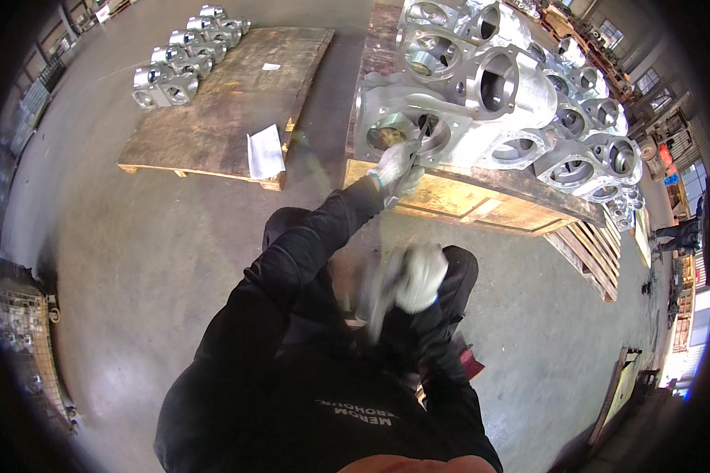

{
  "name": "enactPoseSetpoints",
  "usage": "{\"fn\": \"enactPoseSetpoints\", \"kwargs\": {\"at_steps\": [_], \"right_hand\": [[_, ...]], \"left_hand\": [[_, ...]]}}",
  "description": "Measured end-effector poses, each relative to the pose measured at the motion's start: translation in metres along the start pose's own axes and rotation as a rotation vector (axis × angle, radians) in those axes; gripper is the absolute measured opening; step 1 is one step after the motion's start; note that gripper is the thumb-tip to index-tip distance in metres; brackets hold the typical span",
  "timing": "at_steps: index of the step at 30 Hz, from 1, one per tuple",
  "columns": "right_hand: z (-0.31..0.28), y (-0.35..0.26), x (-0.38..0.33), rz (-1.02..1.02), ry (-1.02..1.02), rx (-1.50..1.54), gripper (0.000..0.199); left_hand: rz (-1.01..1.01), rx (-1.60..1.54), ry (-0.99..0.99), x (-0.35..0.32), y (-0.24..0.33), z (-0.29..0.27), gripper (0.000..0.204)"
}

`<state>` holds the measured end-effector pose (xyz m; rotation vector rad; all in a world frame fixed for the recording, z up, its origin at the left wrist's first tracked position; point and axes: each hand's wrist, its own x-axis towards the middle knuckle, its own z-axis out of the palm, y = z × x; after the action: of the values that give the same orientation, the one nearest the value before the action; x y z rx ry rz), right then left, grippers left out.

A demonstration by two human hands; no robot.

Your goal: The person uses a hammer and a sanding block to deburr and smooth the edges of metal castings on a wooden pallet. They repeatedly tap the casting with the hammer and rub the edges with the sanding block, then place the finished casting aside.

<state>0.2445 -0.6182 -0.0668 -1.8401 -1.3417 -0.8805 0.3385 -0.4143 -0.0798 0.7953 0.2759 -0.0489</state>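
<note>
In a pale work glove, my left hand [394,165] is closed around a thin metal rod [412,162], which looks like a chisel. The rod's upper end meets the nearest silver metal casting [457,134], beside one of its round openings. Lower down, over my lap, my right hand [423,277] is gloved too and closed. Beside it shows a long grey tool [380,293], smeared by motion; it may be a hammer, but its head is not clear. The casting lies at the front edge of a wooden pallet platform [465,206].
Many similar castings [521,87] are piled behind and to the right. On the left lies a low wooden pallet [213,118] with a white paper sheet [265,153] and a row of castings [183,57]. A slatted pallet [588,256] stands at the right.
</note>
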Motion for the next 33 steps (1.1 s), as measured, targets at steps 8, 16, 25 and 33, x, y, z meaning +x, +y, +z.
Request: {"fn": "enactPoseSetpoints", "kwargs": {"at_steps": [8, 16, 25, 33], "right_hand": [[-0.002, -0.006, -0.003, -0.261, 0.071, 0.137, 0.025], [0.001, -0.005, -0.014, -0.060, -0.126, 0.112, 0.025], [-0.003, 0.017, -0.017, 0.364, -0.097, 0.116, 0.017], [0.000, 0.001, -0.002, -0.064, 0.084, 0.154, 0.020]], "left_hand": [[0.012, 0.019, 0.075, 0.004, -0.001, 0.003, 0.039], [0.079, 0.002, 0.162, 0.005, 0.003, 0.011, 0.039], [0.058, 0.099, 0.122, -0.010, 0.011, 0.011, 0.044], [0.005, 0.065, 0.167, -0.004, 0.015, 0.004, 0.042]]}}
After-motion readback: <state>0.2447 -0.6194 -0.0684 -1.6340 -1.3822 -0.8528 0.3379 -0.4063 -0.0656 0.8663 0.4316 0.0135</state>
